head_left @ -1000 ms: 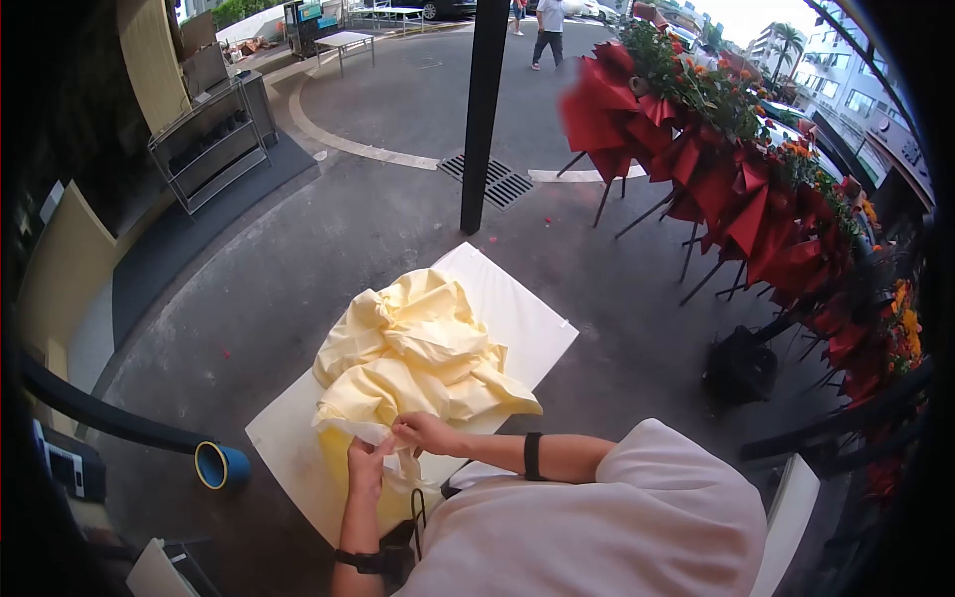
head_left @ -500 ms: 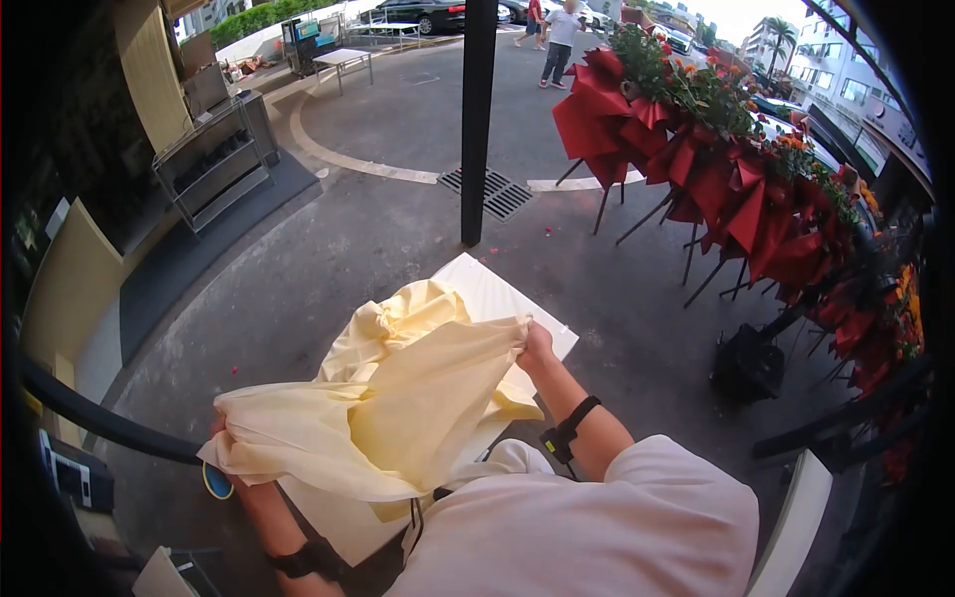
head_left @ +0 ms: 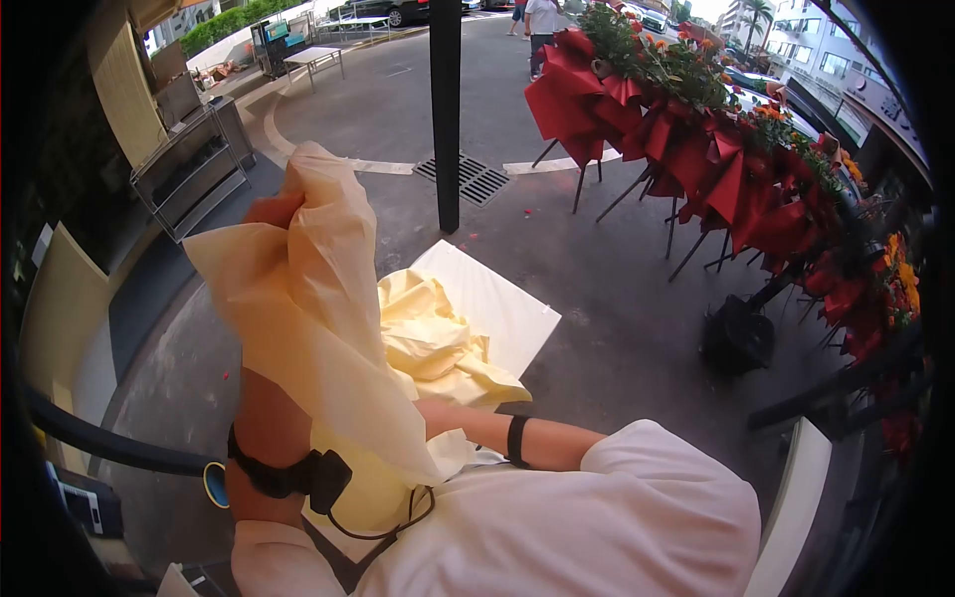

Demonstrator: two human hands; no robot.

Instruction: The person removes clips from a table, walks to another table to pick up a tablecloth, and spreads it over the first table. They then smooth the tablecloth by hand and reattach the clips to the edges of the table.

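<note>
My left hand (head_left: 275, 210) is raised high at the left, closed on a thin pale yellow cloth (head_left: 333, 298). From there the cloth drapes over my left forearm and hangs toward my lap. My right forearm (head_left: 482, 428) reaches leftward in front of my body, and the hanging cloth hides the hand at its end. Beyond it, the rest of the yellow cloth (head_left: 428, 333) lies bunched on a white square table (head_left: 497, 289). Dark straps circle both arms, the left one carrying a small black box (head_left: 326, 482) with a cable.
A black post (head_left: 445, 119) stands just past the table. Red-wrapped flower stands (head_left: 686, 149) line the right side, with a black bucket-like object (head_left: 737, 335) below them. A metal cart (head_left: 191, 169) is at the left. A person (head_left: 542, 25) stands far off.
My left hand has lifted up and forward with the cloth. My right hand has come from the table's far right side leftward, behind the cloth. The view has shifted slightly.
</note>
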